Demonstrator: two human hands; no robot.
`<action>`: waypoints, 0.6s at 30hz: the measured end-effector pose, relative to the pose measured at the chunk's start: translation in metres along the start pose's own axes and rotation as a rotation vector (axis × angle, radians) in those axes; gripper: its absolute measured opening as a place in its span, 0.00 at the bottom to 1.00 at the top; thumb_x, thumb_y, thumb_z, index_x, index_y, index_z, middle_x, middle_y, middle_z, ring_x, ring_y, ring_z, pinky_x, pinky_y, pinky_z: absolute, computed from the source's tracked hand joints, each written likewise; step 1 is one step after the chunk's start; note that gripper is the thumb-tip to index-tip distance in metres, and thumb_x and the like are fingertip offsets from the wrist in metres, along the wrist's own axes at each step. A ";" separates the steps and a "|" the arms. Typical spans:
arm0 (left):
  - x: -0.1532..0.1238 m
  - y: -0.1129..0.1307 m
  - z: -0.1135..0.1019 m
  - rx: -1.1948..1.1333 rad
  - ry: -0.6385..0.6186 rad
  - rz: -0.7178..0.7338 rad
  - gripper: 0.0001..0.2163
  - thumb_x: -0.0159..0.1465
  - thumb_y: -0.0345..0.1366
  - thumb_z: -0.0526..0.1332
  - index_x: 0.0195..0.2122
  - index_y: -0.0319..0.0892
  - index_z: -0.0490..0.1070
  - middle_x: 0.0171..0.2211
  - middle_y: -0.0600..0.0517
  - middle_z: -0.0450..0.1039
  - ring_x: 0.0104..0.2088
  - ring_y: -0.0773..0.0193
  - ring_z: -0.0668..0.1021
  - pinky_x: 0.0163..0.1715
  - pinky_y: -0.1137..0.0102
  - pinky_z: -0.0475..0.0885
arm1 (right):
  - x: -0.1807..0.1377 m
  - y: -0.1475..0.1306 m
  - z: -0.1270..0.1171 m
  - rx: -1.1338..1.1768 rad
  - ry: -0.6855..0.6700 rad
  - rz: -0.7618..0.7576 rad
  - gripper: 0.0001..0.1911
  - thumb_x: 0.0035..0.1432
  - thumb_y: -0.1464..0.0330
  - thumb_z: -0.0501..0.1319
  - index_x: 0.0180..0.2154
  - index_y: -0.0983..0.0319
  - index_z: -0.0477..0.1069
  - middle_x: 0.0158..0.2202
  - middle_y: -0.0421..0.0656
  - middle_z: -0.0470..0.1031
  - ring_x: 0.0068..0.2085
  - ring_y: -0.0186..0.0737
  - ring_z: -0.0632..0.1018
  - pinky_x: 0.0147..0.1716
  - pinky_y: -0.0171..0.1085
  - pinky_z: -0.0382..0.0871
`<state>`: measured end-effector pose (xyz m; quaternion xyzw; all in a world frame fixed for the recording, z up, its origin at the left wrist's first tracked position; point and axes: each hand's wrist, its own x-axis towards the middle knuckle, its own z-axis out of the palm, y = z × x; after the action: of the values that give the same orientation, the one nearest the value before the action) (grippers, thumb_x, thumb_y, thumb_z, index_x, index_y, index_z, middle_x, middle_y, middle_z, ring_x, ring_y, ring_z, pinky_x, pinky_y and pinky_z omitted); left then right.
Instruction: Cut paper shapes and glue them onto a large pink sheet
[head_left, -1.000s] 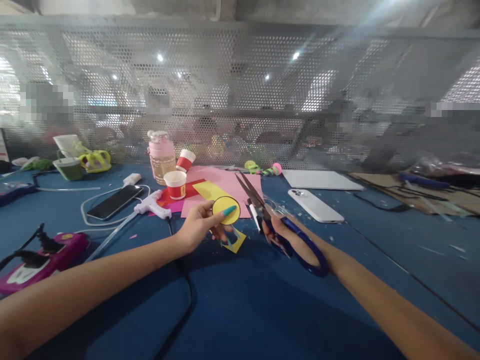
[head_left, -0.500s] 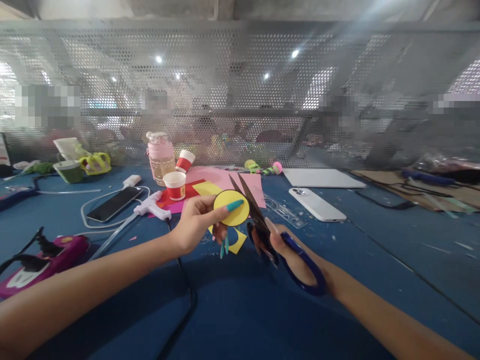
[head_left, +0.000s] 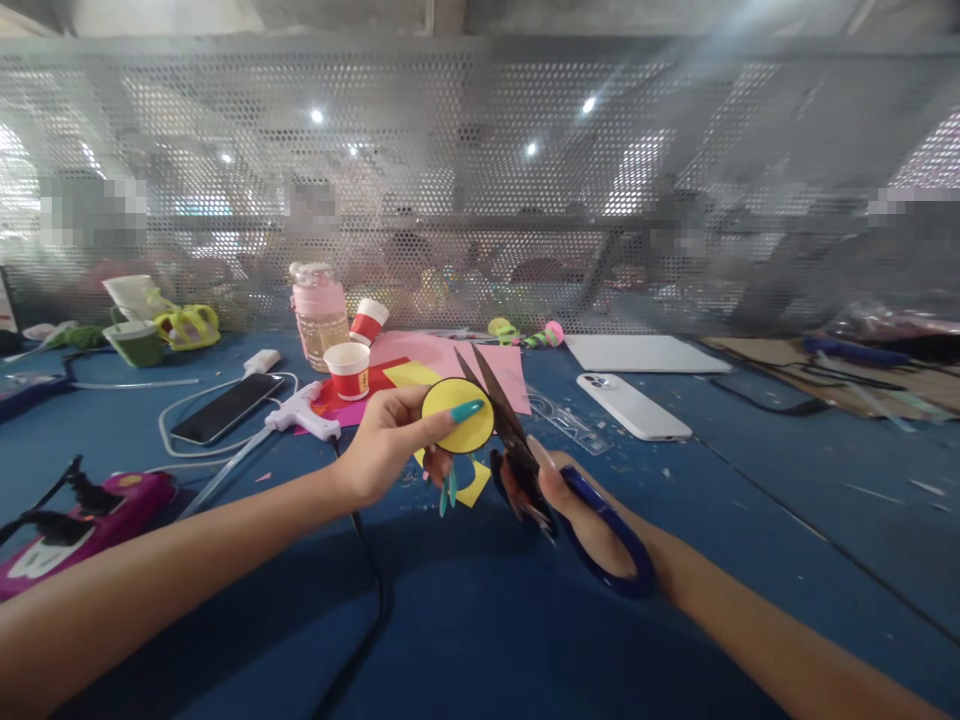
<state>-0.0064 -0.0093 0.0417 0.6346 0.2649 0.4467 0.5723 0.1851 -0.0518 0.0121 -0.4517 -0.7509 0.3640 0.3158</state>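
Note:
My left hand (head_left: 390, 440) pinches a yellow paper disc (head_left: 448, 428) with a dark rim, the thumb lying across its face. My right hand (head_left: 577, 505) is closed around the blue handles of a pair of scissors (head_left: 516, 430). The blades stand slightly apart, close to the disc's right edge; whether they touch it I cannot tell. Below the disc, a yellow paper offcut (head_left: 472, 485) with a curved cut edge shows. Beyond my hands lie a pink sheet (head_left: 495, 370) and red and yellow paper, partly hidden by my left hand.
Left of the papers are a glue gun (head_left: 306, 412), a black phone (head_left: 227, 408), a power strip (head_left: 97, 520) with cables, a paper cup (head_left: 348, 372) and a pink bottle (head_left: 319, 315). To the right lie a white phone (head_left: 634, 407), a clear stencil ruler (head_left: 566, 420) and cardboard (head_left: 847, 385).
Both hands, with the disc and the scissors, have hardly moved. The whole view has shifted very slightly. The grips stay the same.

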 end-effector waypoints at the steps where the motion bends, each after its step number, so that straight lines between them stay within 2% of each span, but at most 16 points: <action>1: 0.000 0.000 0.000 -0.003 -0.001 0.003 0.14 0.50 0.44 0.66 0.28 0.36 0.72 0.15 0.54 0.70 0.11 0.71 0.70 0.10 0.77 0.64 | -0.001 -0.001 0.001 0.013 0.024 -0.007 0.32 0.55 0.42 0.36 0.22 0.59 0.61 0.18 0.39 0.56 0.21 0.37 0.64 0.24 0.39 0.61; 6: -0.001 -0.001 -0.001 0.014 -0.047 0.005 0.14 0.52 0.44 0.65 0.29 0.36 0.71 0.16 0.52 0.72 0.13 0.68 0.72 0.11 0.76 0.65 | -0.004 -0.006 0.002 0.090 0.058 -0.040 0.32 0.51 0.38 0.40 0.22 0.60 0.58 0.19 0.38 0.57 0.21 0.33 0.62 0.21 0.35 0.59; 13: 0.001 0.002 -0.002 -0.014 -0.101 -0.006 0.15 0.52 0.44 0.65 0.30 0.35 0.72 0.18 0.51 0.74 0.15 0.66 0.75 0.14 0.75 0.69 | -0.003 -0.011 0.002 0.069 0.086 -0.042 0.32 0.51 0.38 0.41 0.21 0.59 0.56 0.19 0.37 0.57 0.21 0.33 0.61 0.22 0.35 0.59; 18: 0.004 0.006 -0.005 0.007 -0.126 -0.020 0.16 0.51 0.44 0.66 0.33 0.34 0.73 0.17 0.51 0.74 0.15 0.66 0.75 0.14 0.74 0.70 | -0.002 -0.007 0.001 0.102 0.067 -0.071 0.31 0.55 0.41 0.41 0.23 0.61 0.59 0.20 0.38 0.59 0.22 0.33 0.62 0.22 0.35 0.57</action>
<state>-0.0100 -0.0047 0.0486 0.6607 0.2365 0.3992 0.5901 0.1815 -0.0563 0.0173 -0.4200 -0.7358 0.3750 0.3762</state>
